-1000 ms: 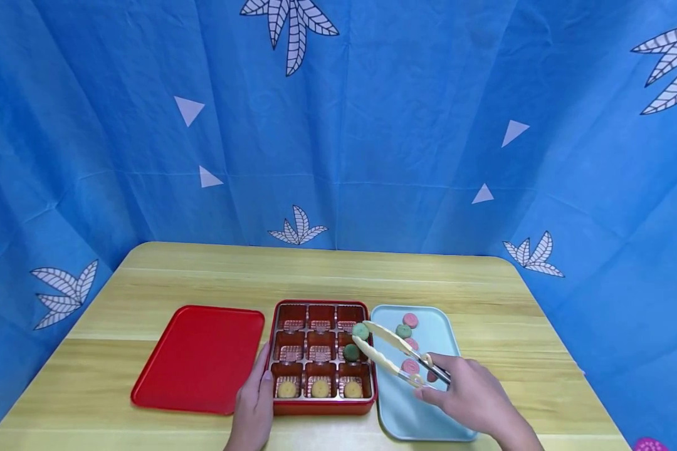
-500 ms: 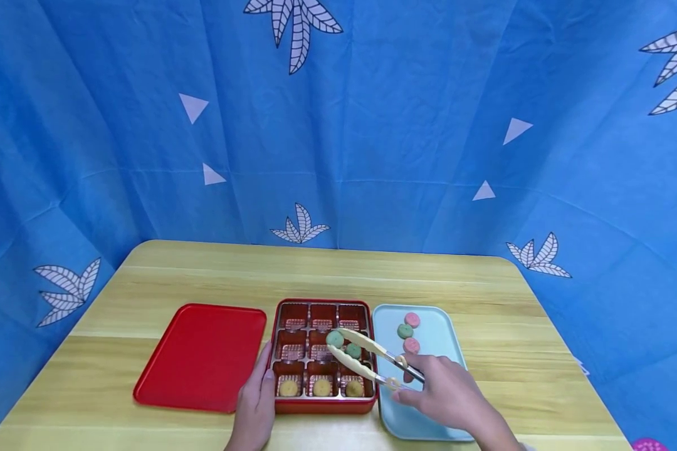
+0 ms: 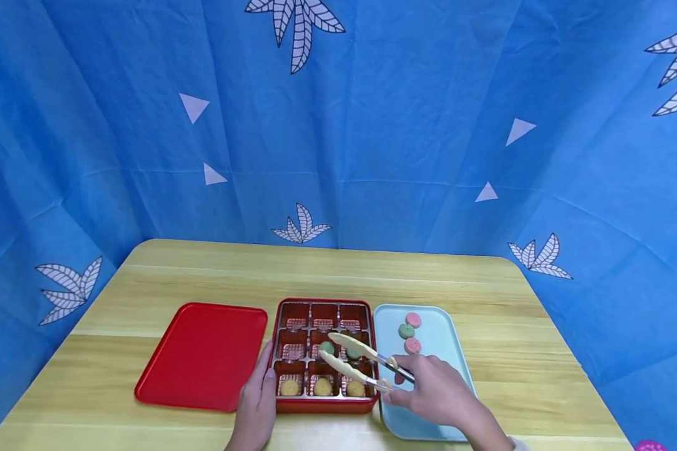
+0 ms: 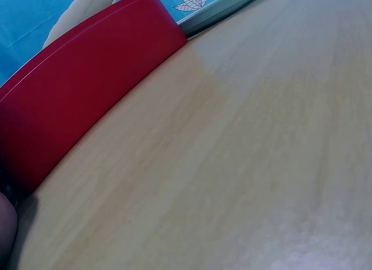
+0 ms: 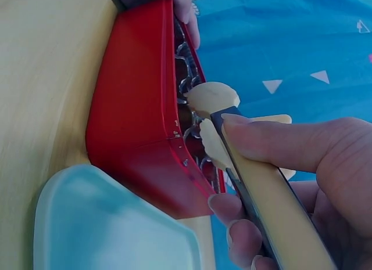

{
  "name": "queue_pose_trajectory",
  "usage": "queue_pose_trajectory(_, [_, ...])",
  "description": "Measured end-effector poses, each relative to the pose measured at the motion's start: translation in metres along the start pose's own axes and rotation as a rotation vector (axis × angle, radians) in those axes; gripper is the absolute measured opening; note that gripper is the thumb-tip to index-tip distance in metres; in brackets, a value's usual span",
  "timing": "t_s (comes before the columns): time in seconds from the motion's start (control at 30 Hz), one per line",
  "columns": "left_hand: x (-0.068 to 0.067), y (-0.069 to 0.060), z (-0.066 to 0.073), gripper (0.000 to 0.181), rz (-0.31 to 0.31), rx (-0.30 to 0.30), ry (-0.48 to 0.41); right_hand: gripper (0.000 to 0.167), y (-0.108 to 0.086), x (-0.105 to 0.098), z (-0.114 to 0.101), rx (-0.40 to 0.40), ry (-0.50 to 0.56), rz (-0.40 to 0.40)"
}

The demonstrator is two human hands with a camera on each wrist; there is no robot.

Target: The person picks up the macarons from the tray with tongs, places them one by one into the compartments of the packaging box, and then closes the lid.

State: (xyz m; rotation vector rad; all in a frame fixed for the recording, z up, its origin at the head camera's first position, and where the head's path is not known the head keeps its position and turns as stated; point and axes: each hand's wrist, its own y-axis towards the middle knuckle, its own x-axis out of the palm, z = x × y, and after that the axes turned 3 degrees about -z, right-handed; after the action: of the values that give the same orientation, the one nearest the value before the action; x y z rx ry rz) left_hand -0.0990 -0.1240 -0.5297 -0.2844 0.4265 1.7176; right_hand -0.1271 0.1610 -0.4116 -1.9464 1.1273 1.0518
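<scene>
My right hand [image 3: 437, 391] grips a pair of tongs [image 3: 354, 344], thumb on one arm and fingers round the other in the right wrist view. The tongs' cream tips are spread over the middle of a red compartment box [image 3: 324, 407]. Between them a green cookie [image 3: 326, 347] sits in the centre compartment, partly hidden. Another green cookie [image 3: 353, 352] lies in the compartment to its right, partly behind the tongs. Yellow round cookies [image 3: 323, 387] fill the front row. My left hand [image 3: 256, 404] rests with straight fingers along the box's left side.
A light blue tray [image 3: 429, 423] stands right of the box, with pink cookies [image 3: 412, 346] and a green cookie [image 3: 406, 331] on it. To the left lies a flat red tray [image 3: 203, 357]. A blue patterned curtain [image 3: 338, 125] hangs behind the wooden table [image 3: 327, 269].
The tongs have carried a green cookie leftward from over the right column to the centre compartment, then lowered and spread, leaving it there. My left hand has stayed at the box.
</scene>
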Motion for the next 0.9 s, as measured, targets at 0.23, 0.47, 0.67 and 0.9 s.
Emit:
queue_pose_trajectory(0.23, [0.0,0.0,0.0,0.046,-0.005,0.003,0.002,0.024,-0.002,0.001,0.001,0.011,0.024,-0.027])
queue_pose_trajectory(0.47, [-0.001,-0.002,0.001,0.046,-0.006,-0.014,0.004,0.023,-0.005,0.0,0.002,0.014,0.031,-0.017])
queue_pose_trajectory(0.67, [-0.001,-0.001,0.001,0.046,-0.007,-0.011,0.005,0.026,-0.009,-0.006,0.008,0.074,0.035,0.029])
queue_pose_trajectory(0.9, [-0.001,-0.002,0.0,0.046,-0.002,-0.002,0.009,0.024,-0.017,-0.019,0.019,0.206,0.06,0.061])
